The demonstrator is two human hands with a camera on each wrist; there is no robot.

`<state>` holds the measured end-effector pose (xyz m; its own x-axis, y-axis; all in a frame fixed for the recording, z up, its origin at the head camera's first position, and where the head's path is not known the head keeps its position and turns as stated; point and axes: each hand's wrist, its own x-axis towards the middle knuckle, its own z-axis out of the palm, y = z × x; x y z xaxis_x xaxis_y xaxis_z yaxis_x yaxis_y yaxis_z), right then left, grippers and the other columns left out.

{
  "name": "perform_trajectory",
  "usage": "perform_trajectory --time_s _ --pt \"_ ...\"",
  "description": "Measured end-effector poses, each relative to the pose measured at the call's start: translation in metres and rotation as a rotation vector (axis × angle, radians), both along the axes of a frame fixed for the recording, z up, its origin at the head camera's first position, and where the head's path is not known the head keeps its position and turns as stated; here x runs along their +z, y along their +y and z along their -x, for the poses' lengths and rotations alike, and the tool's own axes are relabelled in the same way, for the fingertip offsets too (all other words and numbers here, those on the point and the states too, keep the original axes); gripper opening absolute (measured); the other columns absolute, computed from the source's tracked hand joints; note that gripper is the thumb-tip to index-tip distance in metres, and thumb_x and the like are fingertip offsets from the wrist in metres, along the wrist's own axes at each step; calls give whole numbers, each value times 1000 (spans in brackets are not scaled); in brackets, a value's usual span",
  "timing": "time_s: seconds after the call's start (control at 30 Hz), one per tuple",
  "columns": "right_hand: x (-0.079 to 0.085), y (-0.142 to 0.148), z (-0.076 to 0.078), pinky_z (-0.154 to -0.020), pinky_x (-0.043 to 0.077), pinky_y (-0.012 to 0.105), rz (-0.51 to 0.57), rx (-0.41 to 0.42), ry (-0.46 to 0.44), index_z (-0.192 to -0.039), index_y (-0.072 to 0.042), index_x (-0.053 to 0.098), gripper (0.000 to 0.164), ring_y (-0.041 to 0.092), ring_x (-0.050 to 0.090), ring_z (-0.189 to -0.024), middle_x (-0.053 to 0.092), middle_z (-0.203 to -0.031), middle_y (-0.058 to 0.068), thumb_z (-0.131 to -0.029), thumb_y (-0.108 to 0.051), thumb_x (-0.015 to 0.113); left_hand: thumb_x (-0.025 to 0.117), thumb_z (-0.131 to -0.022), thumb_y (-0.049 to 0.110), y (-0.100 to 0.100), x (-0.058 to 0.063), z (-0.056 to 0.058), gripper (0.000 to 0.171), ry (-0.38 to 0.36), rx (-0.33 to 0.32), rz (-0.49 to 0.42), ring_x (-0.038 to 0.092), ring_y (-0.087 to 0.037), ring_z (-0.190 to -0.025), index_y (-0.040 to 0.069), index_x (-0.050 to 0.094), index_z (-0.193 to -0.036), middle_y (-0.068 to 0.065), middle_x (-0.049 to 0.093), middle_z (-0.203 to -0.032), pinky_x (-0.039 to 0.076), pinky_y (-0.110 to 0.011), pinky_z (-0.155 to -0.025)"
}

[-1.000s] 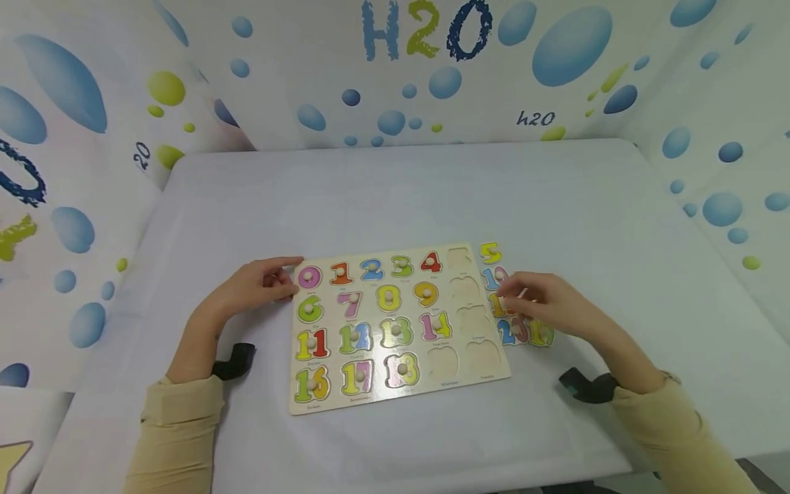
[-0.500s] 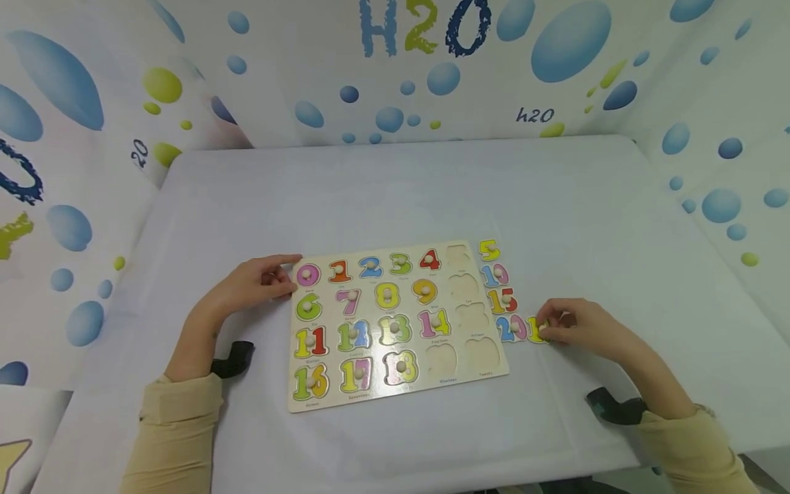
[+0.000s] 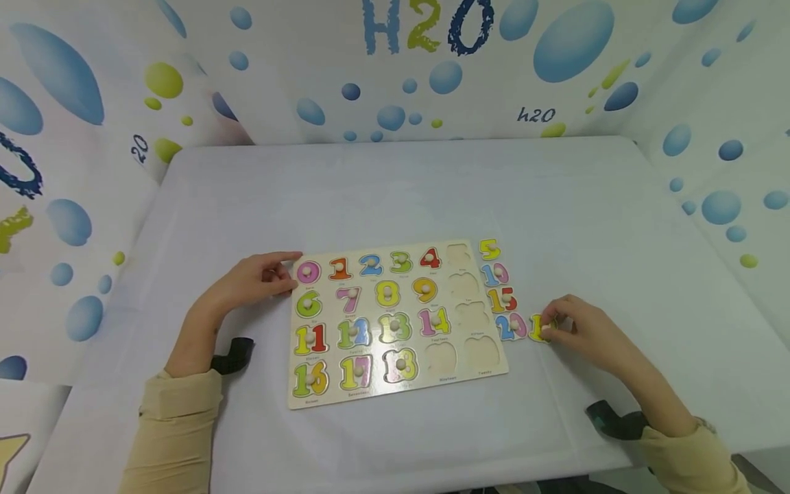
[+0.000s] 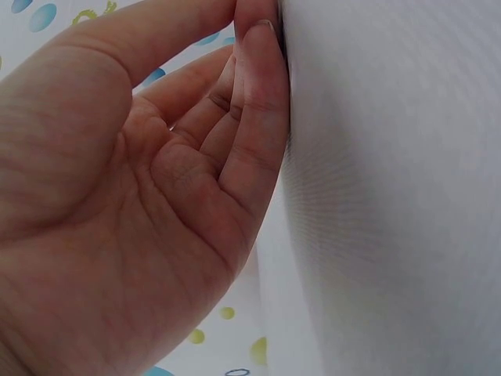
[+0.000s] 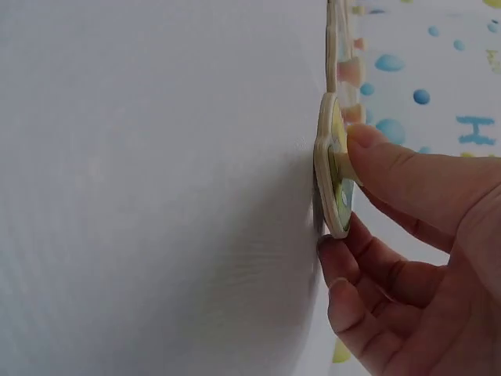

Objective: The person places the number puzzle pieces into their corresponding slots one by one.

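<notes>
A wooden number puzzle board [image 3: 378,374] lies on the white table, with knobbed number pieces in most recesses and bare recesses in its right column and bottom row. My left hand [image 3: 249,281] touches its upper left corner and left edge with relaxed index finger and thumb; the palm fills the left wrist view. Right of the board, my right hand [image 3: 580,336] pinches the small knob of the number 19 puzzle piece [image 3: 535,328]. In the right wrist view this piece [image 5: 322,172] stays close to the tabletop, thumb on its knob, other fingers curled beneath its near end.
Loose pieces line the board's right edge: the 5 [image 3: 490,250], the 10 [image 3: 496,275], the 15 [image 3: 503,300] and the 20 [image 3: 511,328]. A white cloth with printed bubbles stands behind and beside the table [image 3: 395,199].
My right hand has moved right and down from above the loose pieces to the 19, and now slides it slightly right, away from the 20. The left hand keeps its place.
</notes>
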<state>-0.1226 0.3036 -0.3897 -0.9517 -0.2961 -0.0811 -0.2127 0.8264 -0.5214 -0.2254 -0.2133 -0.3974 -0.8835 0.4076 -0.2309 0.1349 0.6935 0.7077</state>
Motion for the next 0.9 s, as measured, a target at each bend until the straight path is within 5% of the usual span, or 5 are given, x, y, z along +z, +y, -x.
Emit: perform_trajectory --time_s 0.27,0.43,0.6,0.77,0.9 --pt "5 6 1 -66 46 24 60 23 -19 -88 -14 61 18 16 51 -74 57 -88 -2 -78 -7 75 67 -87 13 0 -1 2 53 -3 -12 -6 47 -22 -76 -2 47 -134 -9 52 -87 39 -30 -64" --pt "15 -3 11 -69 49 22 244 46 -57 -97 -8 63 18 16 55 -78 61 -94 1 -82 0 70 67 -87 13 -1 0 2 53 0 -7 1 47 -22 -76 -2 47 -134 -9 52 -88 39 -30 -65" --pt "13 -39 26 -64 49 26 451 167 -157 -109 -4 62 27 20 56 -74 59 -90 6 -83 3 67 67 -87 13 -2 0 1 53 -1 -5 -3 48 -22 -76 -3 47 -134 -10 53 -88 39 -30 -65" --pt "2 -82 31 -66 48 26 436 271 -229 -111 -7 66 27 16 56 -76 61 -92 0 -85 -3 68 66 -87 12 -2 -2 0 52 -8 -2 -3 48 -23 -77 -2 47 -134 -10 52 -88 39 -30 -65" --pt "-4 -105 27 -68 47 25 330 308 -186 -110 -11 68 27 11 55 -74 59 -90 -7 -84 -4 69 66 -87 11 -1 -1 1 53 1 -4 0 48 -23 -76 -2 47 -134 -10 52 -87 39 -30 -64"
